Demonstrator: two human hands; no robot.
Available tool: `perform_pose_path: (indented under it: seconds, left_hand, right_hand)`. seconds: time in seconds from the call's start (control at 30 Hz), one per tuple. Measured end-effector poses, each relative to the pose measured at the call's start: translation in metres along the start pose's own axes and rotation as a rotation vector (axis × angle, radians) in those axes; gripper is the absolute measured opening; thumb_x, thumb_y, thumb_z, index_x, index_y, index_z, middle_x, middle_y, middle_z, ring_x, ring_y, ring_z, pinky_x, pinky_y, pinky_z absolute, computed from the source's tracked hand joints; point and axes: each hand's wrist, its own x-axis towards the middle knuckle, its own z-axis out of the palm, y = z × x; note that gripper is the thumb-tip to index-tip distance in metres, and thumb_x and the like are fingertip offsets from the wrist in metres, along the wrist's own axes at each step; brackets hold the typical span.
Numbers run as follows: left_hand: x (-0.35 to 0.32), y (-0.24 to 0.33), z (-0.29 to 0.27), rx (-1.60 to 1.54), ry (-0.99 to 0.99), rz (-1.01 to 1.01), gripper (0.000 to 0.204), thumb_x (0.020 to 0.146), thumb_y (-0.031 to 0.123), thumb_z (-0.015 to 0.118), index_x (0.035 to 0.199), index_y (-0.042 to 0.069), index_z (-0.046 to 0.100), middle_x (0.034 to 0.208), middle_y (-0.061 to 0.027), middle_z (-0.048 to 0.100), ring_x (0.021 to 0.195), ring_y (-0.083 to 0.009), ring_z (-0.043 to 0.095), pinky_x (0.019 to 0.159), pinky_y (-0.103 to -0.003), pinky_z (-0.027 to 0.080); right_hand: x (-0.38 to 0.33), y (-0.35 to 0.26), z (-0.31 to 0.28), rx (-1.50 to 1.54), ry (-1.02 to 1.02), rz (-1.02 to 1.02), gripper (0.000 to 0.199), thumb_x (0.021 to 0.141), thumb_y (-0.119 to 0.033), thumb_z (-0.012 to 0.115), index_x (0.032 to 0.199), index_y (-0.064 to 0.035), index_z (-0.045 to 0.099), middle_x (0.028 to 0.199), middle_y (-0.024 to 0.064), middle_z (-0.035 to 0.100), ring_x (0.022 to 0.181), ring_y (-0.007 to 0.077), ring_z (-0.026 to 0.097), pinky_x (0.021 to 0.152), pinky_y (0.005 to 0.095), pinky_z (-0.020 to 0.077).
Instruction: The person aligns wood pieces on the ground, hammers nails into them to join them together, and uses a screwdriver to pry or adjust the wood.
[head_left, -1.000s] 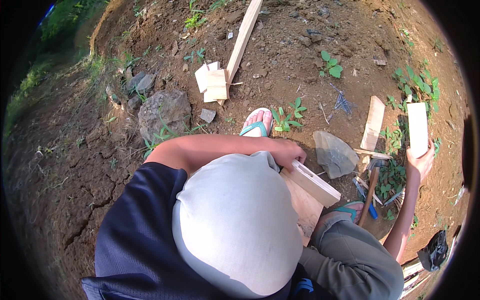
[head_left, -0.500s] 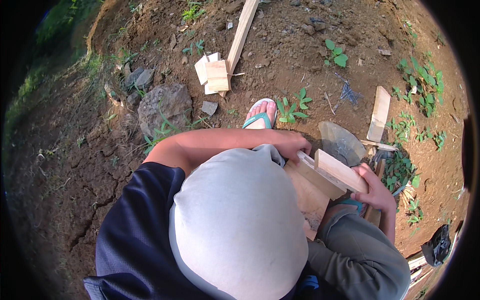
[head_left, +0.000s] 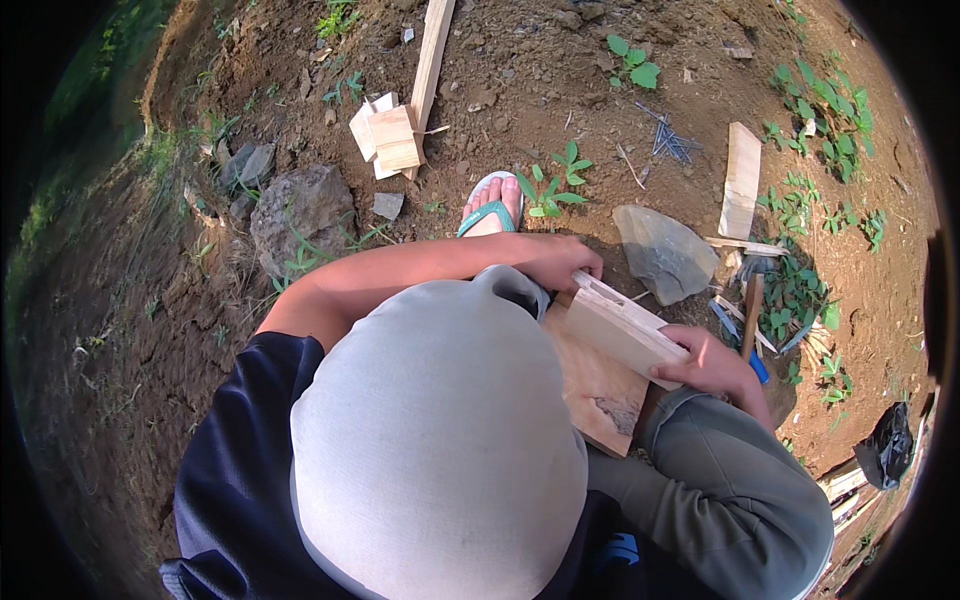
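Observation:
Two pale wooden boards lie pressed together along their length, forming one block with a narrow slot near its far left end. The fingers of my left hand curl around that far end. At the near right end, my right hand grips the boards with its thumb on the near side. Beneath them is a wider wooden board with a dark rough patch at its near corner. It rests at my legs, partly hidden by my cap.
A big grey stone lies just beyond the boards. Nails are scattered farther off, near a loose plank. A wooden-handled tool is at the right. Small wood blocks and a long batten lie far left, beyond a rock.
The board at my right hand, angled apart from the other before, now lies flush along it. The right hand has shifted nearer and left with it. My view has moved slightly.

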Motion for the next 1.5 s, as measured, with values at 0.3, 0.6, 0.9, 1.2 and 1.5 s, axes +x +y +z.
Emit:
perform_pose_path:
  seconds: [0.3,0.6,0.9,1.2,1.5]
  left_hand:
    - [-0.008,0.000,0.001,-0.027,0.016,0.007,0.036,0.089,0.020,0.074,0.121,0.006,0.067,0.097,-0.0155,0.075,0.078,-0.0288,0.073,0.075,-0.042,0.056]
    - [-0.002,0.003,-0.003,-0.115,-0.046,-0.045,0.033,0.091,0.012,0.067,0.124,0.004,0.066,0.090,-0.0107,0.074,0.062,-0.0192,0.069,0.060,-0.035,0.055]
    - [-0.007,0.006,0.002,-0.063,0.026,0.009,0.062,0.080,0.028,0.085,0.134,0.007,0.063,0.110,-0.0173,0.074,0.103,-0.0304,0.071,0.090,-0.041,0.055]
    - [-0.004,0.017,0.001,0.070,0.038,-0.088,0.060,0.077,0.039,0.088,0.123,0.005,0.071,0.104,-0.0183,0.076,0.097,-0.0321,0.074,0.088,-0.041,0.056]
    - [-0.008,0.016,-0.006,0.076,0.094,-0.038,0.062,0.068,0.044,0.091,0.114,0.006,0.077,0.095,-0.0176,0.077,0.085,-0.0306,0.074,0.082,-0.038,0.057]
  right_hand:
    - [0.006,-0.032,0.012,-0.383,0.181,0.022,0.043,0.075,-0.025,0.088,0.109,-0.0055,0.071,0.109,0.0148,0.064,0.105,0.0373,0.061,0.092,0.0412,0.0501]
    - [0.033,0.009,0.018,-0.648,0.584,-0.471,0.045,0.068,-0.023,0.086,0.105,-0.0107,0.065,0.119,0.0103,0.055,0.111,0.0307,0.053,0.095,0.0423,0.0461]
    - [0.036,0.006,0.020,-1.000,0.522,-0.482,0.065,0.072,-0.036,0.086,0.125,-0.0086,0.059,0.108,0.0056,0.056,0.106,0.0238,0.057,0.086,0.0377,0.0483]
    - [0.043,0.015,0.037,-0.977,0.478,-0.266,0.069,0.066,-0.040,0.090,0.116,-0.0008,0.064,0.089,0.0118,0.074,0.087,0.0309,0.071,0.077,0.0393,0.0600]
    - [0.041,-0.001,0.037,-0.649,0.445,-0.069,0.052,0.069,-0.032,0.089,0.105,-0.0002,0.070,0.089,0.0205,0.075,0.095,0.0367,0.073,0.088,0.0443,0.0570]
